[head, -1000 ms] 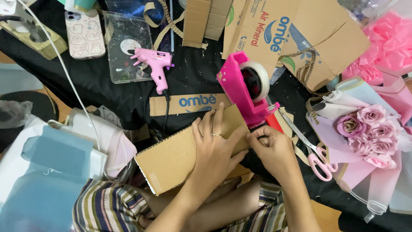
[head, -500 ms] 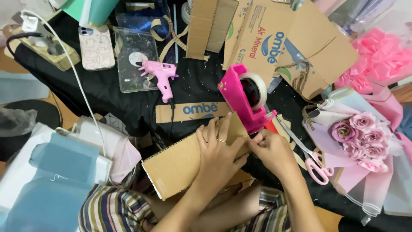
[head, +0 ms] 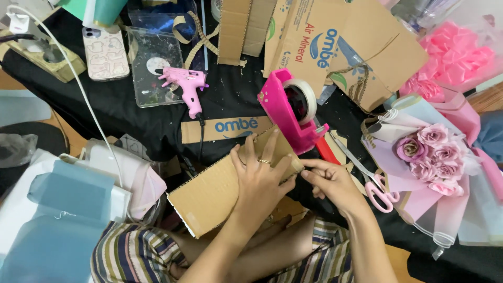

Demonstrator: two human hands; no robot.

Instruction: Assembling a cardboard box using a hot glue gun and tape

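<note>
Left hand flat, fingers spread, pressing on cardboard piece; right hand pinching its corner beside pink tape dispenser; scissors near.

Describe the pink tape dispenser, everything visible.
The tape dispenser is bright pink, plastic-looking, tilted on the black cloth. A white tape roll sits in its upper end; its lower end points towards the hands. The cardboard piece under the left hand lies against its lower edge. The right hand is just below it.

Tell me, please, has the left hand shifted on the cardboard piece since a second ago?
No. The left hand stays flat on the cardboard piece, just below the pink tape dispenser.
</note>
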